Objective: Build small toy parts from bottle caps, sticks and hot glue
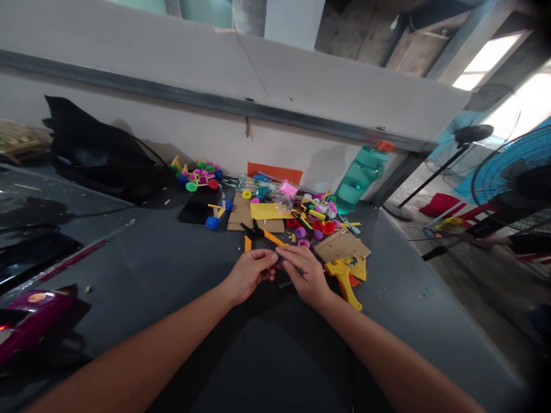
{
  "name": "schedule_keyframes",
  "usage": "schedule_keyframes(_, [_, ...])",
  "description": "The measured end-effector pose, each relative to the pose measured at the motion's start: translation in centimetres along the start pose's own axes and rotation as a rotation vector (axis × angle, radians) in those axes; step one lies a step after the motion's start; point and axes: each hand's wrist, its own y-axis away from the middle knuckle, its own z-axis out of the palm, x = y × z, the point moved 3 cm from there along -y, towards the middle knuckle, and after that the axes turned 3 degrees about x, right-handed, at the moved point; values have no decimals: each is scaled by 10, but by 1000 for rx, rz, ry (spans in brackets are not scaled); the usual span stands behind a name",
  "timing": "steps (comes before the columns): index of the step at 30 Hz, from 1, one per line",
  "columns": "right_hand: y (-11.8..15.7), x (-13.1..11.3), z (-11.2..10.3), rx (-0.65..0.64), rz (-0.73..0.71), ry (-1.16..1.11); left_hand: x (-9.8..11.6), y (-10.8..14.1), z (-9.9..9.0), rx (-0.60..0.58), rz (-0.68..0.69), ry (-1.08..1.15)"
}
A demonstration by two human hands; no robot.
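Pinching: your left hand point(249, 274) and right hand point(302, 275) press their fingertips together on a small dark piece point(279, 258), its long axis hidden.
Nearest: orange-handled scissors point(273, 237) lie just ahead of both hands; a yellow glue gun point(344, 278) sits just beside your right hand.

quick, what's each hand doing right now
Left hand: closed, fingertips seem to pinch a small dark object, too small to identify.
Right hand: closed, seems to hold the same object from the other side.
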Motion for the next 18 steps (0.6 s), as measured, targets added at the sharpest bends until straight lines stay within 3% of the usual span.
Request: schedule_keyframes(18, [0, 2, 0, -48, 22, -68, 1, 1, 1, 12, 7, -5])
